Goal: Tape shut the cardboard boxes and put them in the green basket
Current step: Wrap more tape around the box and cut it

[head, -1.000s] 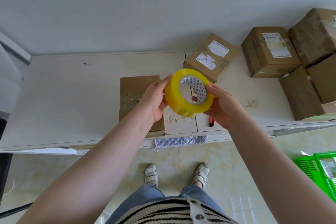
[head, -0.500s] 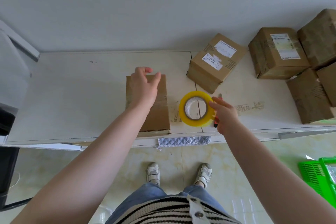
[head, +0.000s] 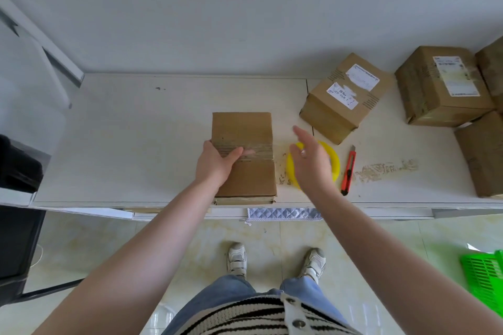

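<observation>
Left hand (head: 217,163) gripping the left edge of a flat brown cardboard box (head: 243,155) on the white table (head: 122,139), thumb across its taped seam, right hand (head: 309,163) open above a yellow tape roll (head: 335,163) beside a red utility knife (head: 349,170).

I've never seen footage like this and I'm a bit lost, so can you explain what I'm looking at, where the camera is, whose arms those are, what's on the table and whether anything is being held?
There is no machine here. A person wears a wide-angle camera on the head, looking down, so the two bare arms, the jeans and the shoes are their own. The left hand grips the left side of a flat cardboard box lying on the white table. The right hand is open and holds nothing; it is above a yellow roll of tape lying on the table. Beside the roll lies a red utility knife. More boxes sit to the right, one with white labels. A green basket stands on the floor at the lower right.
</observation>
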Tool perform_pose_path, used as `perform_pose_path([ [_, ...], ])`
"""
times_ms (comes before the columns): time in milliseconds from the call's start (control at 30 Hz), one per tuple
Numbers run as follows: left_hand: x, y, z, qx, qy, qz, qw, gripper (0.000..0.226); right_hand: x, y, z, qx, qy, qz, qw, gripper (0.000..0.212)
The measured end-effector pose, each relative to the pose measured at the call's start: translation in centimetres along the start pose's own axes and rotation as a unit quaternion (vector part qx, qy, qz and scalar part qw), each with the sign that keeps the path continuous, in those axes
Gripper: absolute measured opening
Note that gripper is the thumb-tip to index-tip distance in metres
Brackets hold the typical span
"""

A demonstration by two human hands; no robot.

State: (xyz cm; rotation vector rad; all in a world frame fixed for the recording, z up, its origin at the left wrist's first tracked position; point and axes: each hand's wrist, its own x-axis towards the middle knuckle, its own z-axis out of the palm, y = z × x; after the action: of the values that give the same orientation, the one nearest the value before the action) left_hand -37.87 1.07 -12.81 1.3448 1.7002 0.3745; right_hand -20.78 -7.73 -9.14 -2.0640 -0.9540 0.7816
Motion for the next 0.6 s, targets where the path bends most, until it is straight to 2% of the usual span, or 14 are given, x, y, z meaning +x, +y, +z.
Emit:
perform_pose_path([
  [100,-0.1,-0.3,0.3,0.036,0.005,0.017,0.999,0.057,-0.8,-1.4,3.5,-0.021,-0.096,0.031,0.995,0.037],
  [233,0.1,-0.6,0.3,0.082,0.01,0.038,0.996,0.054,-0.5,-1.6,5.3,-0.006,-0.055,0.075,0.996,0.035],
  [367,0.1,-0.8,0.3,0.09,0.003,0.058,0.994,0.055,0.0,-1.2,6.3,0.002,-0.058,0.099,0.993,0.028],
  [433,0.0,-0.7,0.2,0.091,-0.008,0.061,0.994,0.064,0.1,-1.0,6.5,0.002,-0.048,0.092,0.995,0.025],
  [467,-0.1,-0.7,0.2,0.124,0.003,0.074,0.99,0.078,0.0,-0.8,6.5,0.002,-0.045,0.086,0.995,0.024],
  [500,-0.2,-0.7,0.4,0.188,0.029,0.109,0.976,0.09,-0.1,-0.7,6.5,0.001,-0.044,0.08,0.996,0.023],
  [533,-0.4,-0.5,0.8,0.262,0.072,0.168,0.948,0.093,-0.2,-0.6,6.5,-0.002,-0.045,0.075,0.996,0.021],
  [600,-0.4,0.4,1.7,0.328,0.117,0.286,0.893,0.083,-0.4,-0.6,6.6,-0.009,-0.042,0.07,0.997,0.02],
])
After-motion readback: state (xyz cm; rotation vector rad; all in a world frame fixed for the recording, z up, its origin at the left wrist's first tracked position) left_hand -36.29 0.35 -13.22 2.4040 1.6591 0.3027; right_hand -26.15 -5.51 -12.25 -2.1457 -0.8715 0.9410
